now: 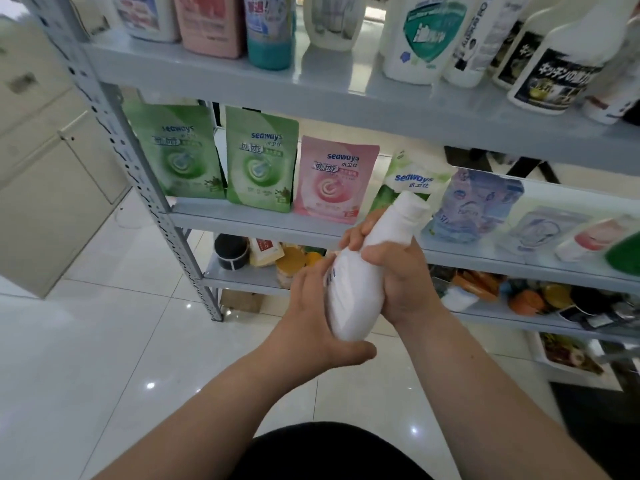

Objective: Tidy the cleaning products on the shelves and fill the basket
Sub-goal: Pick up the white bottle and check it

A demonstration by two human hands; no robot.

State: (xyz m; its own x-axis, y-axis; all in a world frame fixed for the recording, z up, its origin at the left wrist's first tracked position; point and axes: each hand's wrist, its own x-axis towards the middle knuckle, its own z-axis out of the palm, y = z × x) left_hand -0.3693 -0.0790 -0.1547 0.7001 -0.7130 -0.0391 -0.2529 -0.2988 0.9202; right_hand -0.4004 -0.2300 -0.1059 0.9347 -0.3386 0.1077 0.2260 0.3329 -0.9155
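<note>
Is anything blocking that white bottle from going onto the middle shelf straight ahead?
Yes. A green-and-white Seaways pouch stands on the middle shelf right behind the cap of the white bottle, filling that spot. The left hand and right hand grip it.

The grey metal shelving unit (145, 188) stood on glossy white floor tiles (114, 341). Its upper shelf (346, 95), at twelve o'clock, carried detergent bottles (420, 36). The middle shelf (242, 221) bore two green Seaways pouches (176, 154) at ten o'clock and a pink Seaways pouch (334, 181) beside them, all upright. A black canister (231, 251) sat on the shelf below.
</note>
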